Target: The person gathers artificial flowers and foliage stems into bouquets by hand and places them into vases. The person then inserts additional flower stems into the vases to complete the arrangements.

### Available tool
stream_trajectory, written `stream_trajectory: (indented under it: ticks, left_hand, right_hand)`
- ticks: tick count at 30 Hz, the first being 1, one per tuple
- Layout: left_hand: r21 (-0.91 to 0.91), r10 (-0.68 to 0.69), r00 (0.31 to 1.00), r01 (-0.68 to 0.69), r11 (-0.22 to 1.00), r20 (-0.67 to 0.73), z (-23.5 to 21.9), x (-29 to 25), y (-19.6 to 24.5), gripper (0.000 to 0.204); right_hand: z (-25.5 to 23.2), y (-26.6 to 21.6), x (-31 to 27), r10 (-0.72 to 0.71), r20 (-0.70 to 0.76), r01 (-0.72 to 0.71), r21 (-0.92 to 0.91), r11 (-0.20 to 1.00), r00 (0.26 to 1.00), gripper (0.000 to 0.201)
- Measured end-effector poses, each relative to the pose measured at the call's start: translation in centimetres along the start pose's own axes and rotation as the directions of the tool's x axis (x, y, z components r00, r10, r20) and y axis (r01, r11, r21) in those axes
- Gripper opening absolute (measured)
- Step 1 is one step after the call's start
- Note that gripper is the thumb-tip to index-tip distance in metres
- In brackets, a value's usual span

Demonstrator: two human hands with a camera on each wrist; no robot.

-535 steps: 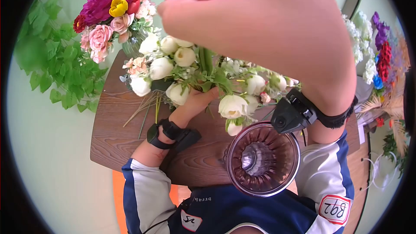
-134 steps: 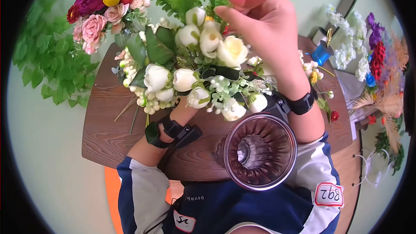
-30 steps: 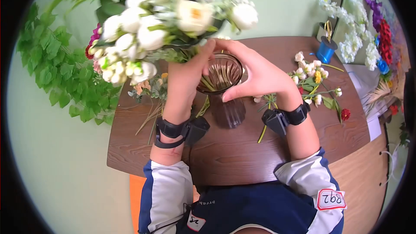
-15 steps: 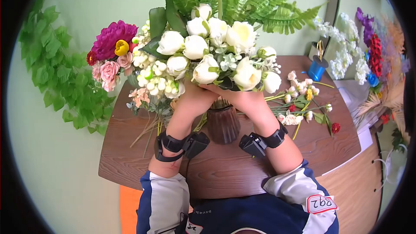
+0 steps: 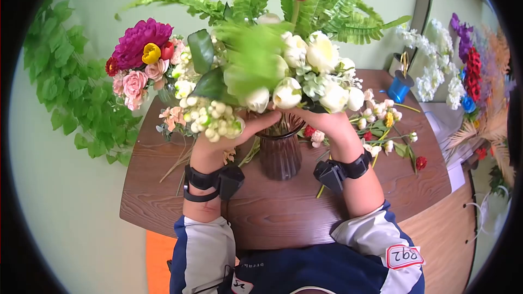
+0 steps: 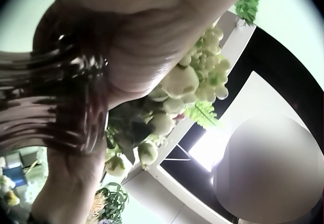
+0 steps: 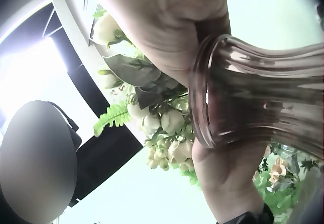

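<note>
Vase (image 5: 280, 158) appears slippery, fragile; grip its neck (image 7: 268, 85). Left hand (image 5: 237, 135), right hand (image 5: 328, 124): fingers mostly hidden, hold cannot be told.

The near worktop (image 5: 283, 212) offers passage before the vase (image 5: 280, 163); the bouquet (image 5: 322, 57) blocks above, loose flowers (image 5: 368, 114) crowd the right

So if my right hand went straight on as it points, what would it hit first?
Likely the vase rim; your right hand seems against it, but white flowers partly hide the hand, so depth's unclear.

A wooden table (image 5: 283, 219) bears a ribbed vase (image 5: 280, 158), loose flowers (image 5: 389, 119), a spool (image 5: 399, 90).
</note>
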State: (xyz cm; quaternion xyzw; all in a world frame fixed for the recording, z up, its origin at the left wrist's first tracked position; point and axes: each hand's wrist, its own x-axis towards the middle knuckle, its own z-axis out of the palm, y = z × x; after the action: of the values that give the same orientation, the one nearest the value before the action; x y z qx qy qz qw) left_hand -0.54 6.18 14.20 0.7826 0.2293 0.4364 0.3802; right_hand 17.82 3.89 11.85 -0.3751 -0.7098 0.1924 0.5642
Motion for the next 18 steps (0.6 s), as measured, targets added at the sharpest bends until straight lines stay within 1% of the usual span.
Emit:
stream_trajectory:
  ticks: [1,2,3,4,5,6,7,9,10,11,13,14,15,17,18]
  left_hand:
    - [0.043,0.022,0.997,-0.019,0.999,-0.081,-0.3,-0.8,-0.4,0.041]
    - [0.03,-0.078,0.994,0.081,0.996,-0.075,-0.4,-0.9,-0.6,0.044]
    - [0.017,-0.177,0.982,0.178,0.984,-0.069,-0.5,-0.9,-0.9,0.046]
    - [0.015,-0.115,0.993,0.116,0.993,-0.031,-0.5,-0.9,-1.3,0.044]
    - [0.01,-0.053,0.999,0.053,0.999,0.008,-0.5,-0.8,-1.7,0.042]
    - [0.246,0.082,0.996,-0.087,0.966,0.027,-0.8,-0.6,-1.5,0.043]
    - [0.21,0.021,0.999,-0.031,0.977,0.049,-0.7,-0.4,-0.9,0.043]
    - [0.071,0.04,0.995,-0.046,0.996,0.095,-0.6,-0.3,-1.2,0.035]
    - [0.068,0.041,0.995,-0.048,0.997,0.095,-0.5,-0.4,-1.2,0.035]
    - [0.035,0.03,0.994,-0.034,0.999,0.104,-0.4,-0.5,-1.1,0.037]
    - [0.001,0.019,0.993,-0.019,1.0,0.115,-0.2,-0.6,-0.6,0.039]
    - [0.071,-0.048,0.991,0.039,0.997,0.127,-0.2,-0.6,0.0,0.039]
    - [0.141,-0.116,0.984,0.097,0.985,0.134,-0.2,-0.7,0.8,0.039]
    - [0.28,-0.254,0.958,0.209,0.937,0.135,-0.3,-0.9,2.5,0.039]
    - [0.348,-0.323,0.937,0.262,0.9,0.13,-0.3,-1.0,3.0,0.039]
  right_hand:
    - [0.0,1.1,-0.8,0.093,0.003,-0.093,0.149,0.985,0.996,0.047]
    - [-0.2,1.8,-1.4,0.185,0.02,-0.183,0.293,0.938,0.982,0.048]
    - [-0.5,2.1,-1.6,0.109,0.168,-0.163,0.355,0.92,0.98,0.05]
    - [-0.2,1.6,-1.4,0.035,0.076,-0.045,0.134,0.99,0.997,0.047]
    - [0.1,0.3,-0.9,-0.061,0.003,0.061,-0.104,0.993,0.998,0.045]
    - [-0.3,-2.7,0.1,0.24,0.022,-0.235,-0.135,0.963,0.971,0.041]
    - [-0.1,-1.8,0.1,0.184,-0.001,-0.181,0.182,0.967,0.983,0.04]
    - [-0.5,-1.2,0.1,0.227,0.079,-0.24,0.368,0.898,0.971,0.042]
    - [-0.4,-1.4,0.1,0.177,0.044,-0.182,0.331,0.926,0.983,0.036]
    - [-0.3,-1.6,-0.2,0.178,0.045,-0.182,0.328,0.927,0.983,0.036]
    - [0.0,-1.8,-0.7,0.236,0.083,-0.242,0.551,0.798,0.968,0.047]
    - [0.5,0.0,-0.5,0.211,0.038,-0.207,0.43,0.879,0.977,0.048]
    - [0.4,0.6,-0.4,0.215,0.039,-0.211,0.429,0.878,0.976,0.048]
    - [0.1,0.7,-0.3,0.254,0.113,-0.278,0.414,0.867,0.961,0.048]
    - [-0.1,0.3,-0.7,0.251,0.125,-0.278,0.535,0.798,0.96,0.046]
